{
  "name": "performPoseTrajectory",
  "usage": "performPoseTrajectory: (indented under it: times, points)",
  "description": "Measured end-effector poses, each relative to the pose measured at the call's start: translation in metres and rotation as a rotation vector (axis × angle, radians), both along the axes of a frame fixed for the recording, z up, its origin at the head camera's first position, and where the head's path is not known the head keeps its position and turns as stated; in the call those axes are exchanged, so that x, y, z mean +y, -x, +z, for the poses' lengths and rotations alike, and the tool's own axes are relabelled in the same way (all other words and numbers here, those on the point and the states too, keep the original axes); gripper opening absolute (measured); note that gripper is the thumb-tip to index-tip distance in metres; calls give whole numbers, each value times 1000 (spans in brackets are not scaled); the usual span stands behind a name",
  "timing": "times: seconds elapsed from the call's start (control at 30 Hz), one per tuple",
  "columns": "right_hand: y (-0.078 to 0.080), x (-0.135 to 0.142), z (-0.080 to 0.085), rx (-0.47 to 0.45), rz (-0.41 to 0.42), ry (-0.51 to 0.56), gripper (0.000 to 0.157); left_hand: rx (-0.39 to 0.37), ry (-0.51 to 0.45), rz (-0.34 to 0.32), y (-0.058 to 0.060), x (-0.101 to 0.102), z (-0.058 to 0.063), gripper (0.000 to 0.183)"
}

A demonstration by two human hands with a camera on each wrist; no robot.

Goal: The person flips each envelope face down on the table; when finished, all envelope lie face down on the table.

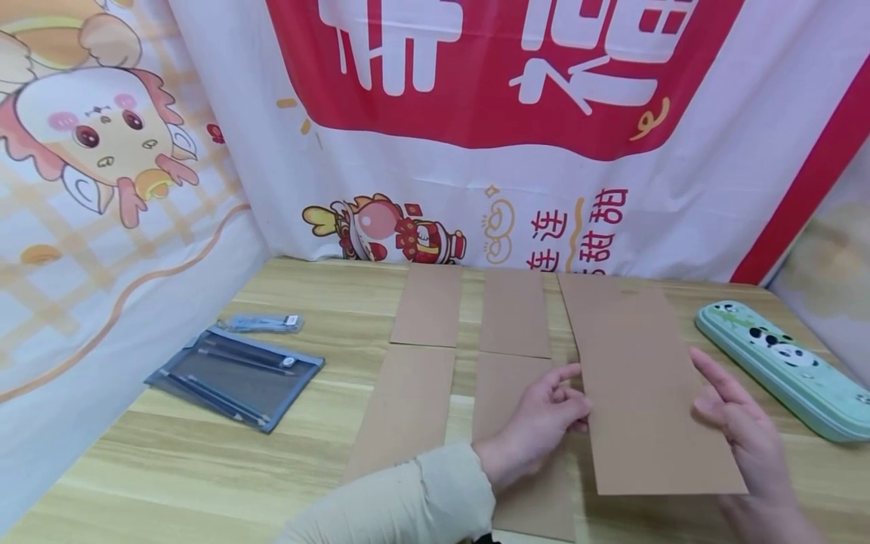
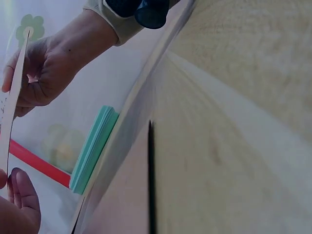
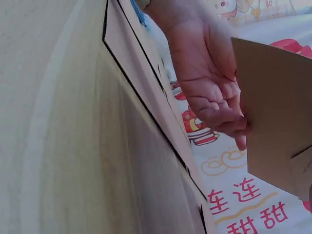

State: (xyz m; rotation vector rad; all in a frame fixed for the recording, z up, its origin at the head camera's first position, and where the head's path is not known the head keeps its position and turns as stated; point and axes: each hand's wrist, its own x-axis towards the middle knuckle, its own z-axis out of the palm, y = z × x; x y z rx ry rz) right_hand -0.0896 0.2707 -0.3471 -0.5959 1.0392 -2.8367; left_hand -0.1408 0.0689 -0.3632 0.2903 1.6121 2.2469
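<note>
A long brown card [image 1: 642,400] is held up above the right part of the table, gripped at its two long sides. My left hand [image 1: 537,419] pinches its left edge with curled fingers. On the opposite edge my right hand [image 1: 741,431] grips it, with some of its fingers hidden behind the card. The right wrist view shows the card's underside [image 3: 273,107] and a smaller piece with faint print at its corner. Beneath and beside my left arm, several similar brown cards [image 1: 435,306] lie flat in two columns.
A mint green panda pencil case [image 1: 782,363] lies to the right. At left are a blue mesh pouch [image 1: 234,374] with pencils inside and a small light blue packet [image 1: 261,323]. A printed cloth [image 1: 408,166] hangs along the table's back edge.
</note>
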Motion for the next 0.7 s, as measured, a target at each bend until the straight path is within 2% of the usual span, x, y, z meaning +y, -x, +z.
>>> performPoseTrajectory:
  times: [0.07, 0.1, 0.23, 0.3, 0.33, 0.43, 0.5, 0.57, 0.7]
  points:
    - [0, 2, 0, -48, -29, -54, 55, 9, -5, 6, 1, -1, 0, 52]
    - [-1, 4, 1, -83, -78, -134, 53, 16, -2, 7, 1, -2, 0, 52]
    - [-1, 12, 4, -280, -311, -576, 41, 41, 29, 14, 4, -7, 3, 53]
    - [1, 16, 5, -340, -389, -840, 38, 54, 50, 9, 5, -9, 4, 54]
    - [1, 18, 5, -352, -401, -959, 37, 56, 63, 6, 5, -10, 5, 54]
    - [3, 24, 5, -304, -384, -1290, 46, 57, 113, -17, 4, -11, 5, 57]
    - [4, 27, 8, -261, -330, -1447, 56, 50, 155, -31, 4, -11, 4, 58]
    - [5, 31, 8, -243, -246, -1500, 65, 58, 226, -52, 3, -10, 4, 59]
    - [7, 43, 6, -244, -58, -1494, 76, 81, 391, -106, 1, -7, 4, 65]
